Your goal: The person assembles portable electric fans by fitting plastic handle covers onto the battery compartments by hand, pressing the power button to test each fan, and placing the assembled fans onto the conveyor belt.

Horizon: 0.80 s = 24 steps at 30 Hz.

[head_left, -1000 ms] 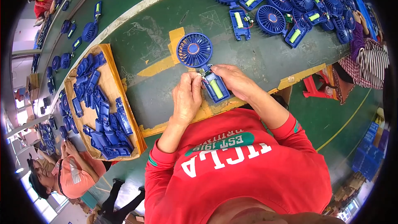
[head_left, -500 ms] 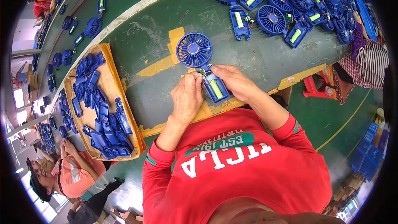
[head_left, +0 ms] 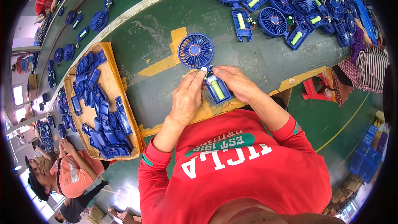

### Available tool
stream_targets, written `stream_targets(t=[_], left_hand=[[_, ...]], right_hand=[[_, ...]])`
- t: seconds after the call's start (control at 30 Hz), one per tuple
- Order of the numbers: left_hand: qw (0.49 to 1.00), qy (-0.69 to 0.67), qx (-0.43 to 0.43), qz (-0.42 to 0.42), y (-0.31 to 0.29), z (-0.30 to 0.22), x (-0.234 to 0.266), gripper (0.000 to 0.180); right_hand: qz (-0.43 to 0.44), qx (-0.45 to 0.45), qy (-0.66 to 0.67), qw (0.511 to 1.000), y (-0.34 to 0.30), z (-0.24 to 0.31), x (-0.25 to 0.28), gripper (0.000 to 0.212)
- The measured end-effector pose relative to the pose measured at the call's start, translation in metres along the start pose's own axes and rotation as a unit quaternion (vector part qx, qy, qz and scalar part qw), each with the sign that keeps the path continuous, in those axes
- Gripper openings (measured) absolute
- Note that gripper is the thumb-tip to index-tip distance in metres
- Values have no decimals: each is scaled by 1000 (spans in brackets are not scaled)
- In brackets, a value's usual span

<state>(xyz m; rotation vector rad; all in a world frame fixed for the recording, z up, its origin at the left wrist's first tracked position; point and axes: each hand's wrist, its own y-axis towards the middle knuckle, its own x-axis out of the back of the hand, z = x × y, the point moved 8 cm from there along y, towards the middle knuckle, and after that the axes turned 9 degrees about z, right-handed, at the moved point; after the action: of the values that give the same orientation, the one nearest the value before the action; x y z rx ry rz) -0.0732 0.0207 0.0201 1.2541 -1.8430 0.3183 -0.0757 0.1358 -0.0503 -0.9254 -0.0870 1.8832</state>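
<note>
Both hands, left hand (head_left: 187, 96) and right hand (head_left: 235, 83), pinch the fan handle (head_left: 217, 88) with fingers closed; the cell could pop out at six o'clock if the grip slips

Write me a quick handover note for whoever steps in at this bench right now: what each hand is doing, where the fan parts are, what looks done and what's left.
Left hand: fingers on the left side of the open fan handle, steadying it.
Right hand: fingers on the handle's right side and top end.
Fan: lies flat on the green table, its handle open with a yellow-green battery seated inside.
Done, as it looks: battery is in.
Left: the handle has no cover on it yet.
Blue covers are piled in the cardboard tray to the left. More open fans lie further up the table.
</note>
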Motion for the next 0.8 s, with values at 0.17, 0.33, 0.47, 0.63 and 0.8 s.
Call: stream_targets(t=[0.17, 0.33, 0.47, 0.63, 0.8], left_hand=[[1000, 11, -16, 20, 2, -4, 0, 37], [999, 4, 6, 35, 7, -8, 3, 35], [999, -19, 13, 36, 7, -4, 4, 31], [998, -45, 13, 36, 7, -3, 4, 28], [999, -29, -9, 15, 3, -6, 3, 30]], right_hand=[[6, -4, -2, 1000, 2, -4, 2, 33], [3, -5, -3, 1000, 2, -3, 2, 33], [0, -2, -1, 1000, 2, -4, 3, 33], [7, -5, 3, 1000, 3, -5, 3, 32], [15, 6, 2, 1000, 3, -4, 2, 32]])
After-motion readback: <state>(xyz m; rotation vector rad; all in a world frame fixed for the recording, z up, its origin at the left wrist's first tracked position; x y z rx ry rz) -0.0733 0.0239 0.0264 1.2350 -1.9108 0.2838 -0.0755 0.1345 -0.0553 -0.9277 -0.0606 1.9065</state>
